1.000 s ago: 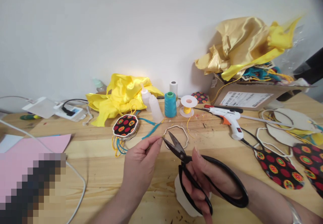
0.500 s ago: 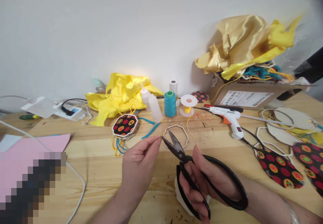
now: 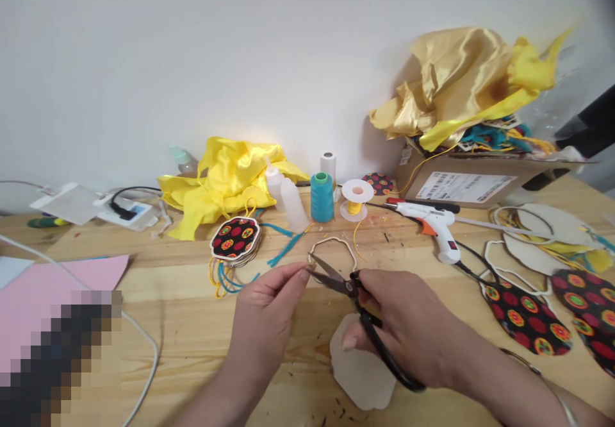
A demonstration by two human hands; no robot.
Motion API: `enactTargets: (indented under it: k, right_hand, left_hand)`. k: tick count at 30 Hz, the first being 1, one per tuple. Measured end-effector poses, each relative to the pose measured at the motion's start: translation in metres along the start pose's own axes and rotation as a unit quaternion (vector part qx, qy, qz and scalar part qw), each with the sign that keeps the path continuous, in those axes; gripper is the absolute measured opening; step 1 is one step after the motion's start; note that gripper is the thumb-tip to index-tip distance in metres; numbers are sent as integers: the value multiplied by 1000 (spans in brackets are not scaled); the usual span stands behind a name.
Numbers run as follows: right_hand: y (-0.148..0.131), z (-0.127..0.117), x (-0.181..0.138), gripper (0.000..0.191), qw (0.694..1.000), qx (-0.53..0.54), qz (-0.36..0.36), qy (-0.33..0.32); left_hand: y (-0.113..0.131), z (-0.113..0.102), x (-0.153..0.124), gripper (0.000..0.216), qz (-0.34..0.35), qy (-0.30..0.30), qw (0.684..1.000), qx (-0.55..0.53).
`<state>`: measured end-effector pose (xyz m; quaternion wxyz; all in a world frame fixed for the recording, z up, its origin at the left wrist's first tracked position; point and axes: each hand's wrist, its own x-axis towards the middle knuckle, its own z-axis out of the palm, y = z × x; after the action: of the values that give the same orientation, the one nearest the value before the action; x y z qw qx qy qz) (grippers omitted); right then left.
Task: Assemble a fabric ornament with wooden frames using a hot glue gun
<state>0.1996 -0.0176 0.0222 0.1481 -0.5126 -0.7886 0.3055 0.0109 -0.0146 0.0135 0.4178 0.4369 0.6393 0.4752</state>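
Note:
My left hand (image 3: 266, 315) pinches something tiny between thumb and forefinger, too small to name. Large black scissors (image 3: 353, 302) are gripped in my right hand (image 3: 408, 327); their blades are nearly closed, tips right at the left fingertips. Just beyond the tips lies a thin cream outline ring (image 3: 333, 254) on the wooden table (image 3: 192, 324). Under my right hand rests a white lobed card piece (image 3: 360, 376).
A stack of black patterned discs (image 3: 235, 240) with blue and yellow cords, two white bottles (image 3: 288, 199), a teal thread cone (image 3: 321, 197), a yellow cord spool (image 3: 355, 197), yellow satin (image 3: 225, 180), a glue gun (image 3: 435, 225), a cardboard box (image 3: 480, 183), patterned cutouts (image 3: 526, 318), pink paper (image 3: 52, 286).
My right hand turned over, knuckles up, and squeezed the scissors nearly closed at the left fingertips. The left hand barely moved. The white card piece now shows more.

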Motion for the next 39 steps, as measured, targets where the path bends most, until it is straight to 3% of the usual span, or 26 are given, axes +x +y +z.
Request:
enactTargets:
  k: [5, 16, 29, 39]
  right_hand:
    - [-5, 12, 3, 43, 979, -183, -4, 91]
    - [3, 21, 4, 41, 946, -270, -44, 173]
    - [-2, 18, 6, 43, 969, -228, 13, 90]
    - [-2, 16, 6, 49, 976, -205, 7, 69]
  left_hand:
    - [0, 0, -1, 23, -28, -33, 999, 0]
    - [1, 1, -5, 18, -21, -58, 998, 17]
    - [0, 1, -4, 17, 9, -87, 996, 1]
    - [0, 0, -4, 19, 24, -94, 995, 0]
